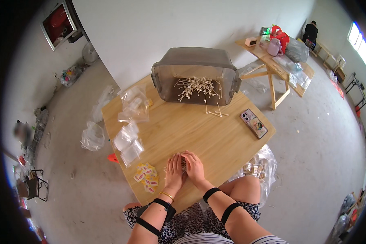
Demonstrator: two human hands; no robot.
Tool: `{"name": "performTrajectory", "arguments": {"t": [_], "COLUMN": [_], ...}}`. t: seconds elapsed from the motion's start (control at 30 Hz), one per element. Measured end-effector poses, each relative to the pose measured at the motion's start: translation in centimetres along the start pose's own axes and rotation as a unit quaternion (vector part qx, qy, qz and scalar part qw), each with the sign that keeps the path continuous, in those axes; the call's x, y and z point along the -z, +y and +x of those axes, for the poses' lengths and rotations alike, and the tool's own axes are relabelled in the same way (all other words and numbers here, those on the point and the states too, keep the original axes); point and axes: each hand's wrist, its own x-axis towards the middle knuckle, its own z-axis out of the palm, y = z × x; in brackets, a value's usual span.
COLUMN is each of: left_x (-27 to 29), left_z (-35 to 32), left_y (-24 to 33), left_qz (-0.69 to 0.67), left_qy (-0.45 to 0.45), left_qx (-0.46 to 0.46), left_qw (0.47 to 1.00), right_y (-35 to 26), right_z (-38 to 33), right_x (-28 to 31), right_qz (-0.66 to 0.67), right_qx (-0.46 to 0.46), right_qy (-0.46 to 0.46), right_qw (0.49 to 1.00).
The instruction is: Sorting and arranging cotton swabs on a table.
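Near the front edge of the wooden table (195, 130), my left hand (174, 171) and my right hand (194, 167) are cupped toward each other, fingers pointing away from me. Between the palms is a bundle of cotton swabs (184, 164), mostly covered by my hands. A few pale tips peek out beside the left fingers. Left of my left hand lie several small yellow and white printed cards (147, 177). Farther back, a grey translucent plastic bin (163, 87) lies on its side, its mouth facing me. Loose cotton swabs (199, 86) are heaped in it, and a few have spilled onto the table.
Clear plastic bags (128, 142) lie along the table's left side. A phone (254, 123) rests near the right edge. Beside my right knee stands a clear bag of packed goods (258, 166). A second wooden table (268, 61) at the back right bears a red bag (279, 37).
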Motion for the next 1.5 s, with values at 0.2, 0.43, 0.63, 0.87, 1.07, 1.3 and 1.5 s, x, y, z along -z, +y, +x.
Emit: {"name": "performTrajectory", "arguments": {"t": [0.2, 0.43, 0.63, 0.87, 1.07, 1.3, 1.5], "left_x": [4.4, 3.4, 1.4, 0.7, 2.3, 2.1, 1.7], "left_z": [0.8, -1.4, -2.0, -2.3, -1.9, -1.9, -1.9], "left_y": [1.8, -1.5, -2.7, -2.5, -1.1, -1.3, -0.7], "left_qz": [-0.028, -0.058, -0.082, -0.068, -0.093, -0.059, -0.065], "left_qy": [-0.089, -0.068, -0.034, 0.009, 0.024, 0.041, 0.027], "left_qx": [0.034, -0.003, 0.02, 0.02, 0.019, 0.045, 0.045], "left_qw": [0.995, 0.996, 0.996, 0.997, 0.995, 0.996, 0.996], "right_y": [0.2, -0.6, -1.3, -1.1, 0.7, 0.3, 0.4], "right_z": [-0.6, -0.4, -0.8, -0.5, 0.0, -1.5, -2.0], "right_x": [0.7, 0.2, -1.0, -0.2, 3.0, 4.4, 3.8], "right_qz": [-0.029, -0.01, 0.02, 0.007, -0.062, -0.119, -0.107], "right_qx": [-0.02, -0.009, -0.005, -0.003, 0.064, 0.069, 0.036], "right_qy": [0.013, 0.002, 0.009, -0.005, -0.096, -0.114, -0.13], "right_qw": [0.999, 1.0, 1.0, 1.0, 0.991, 0.984, 0.985]}}
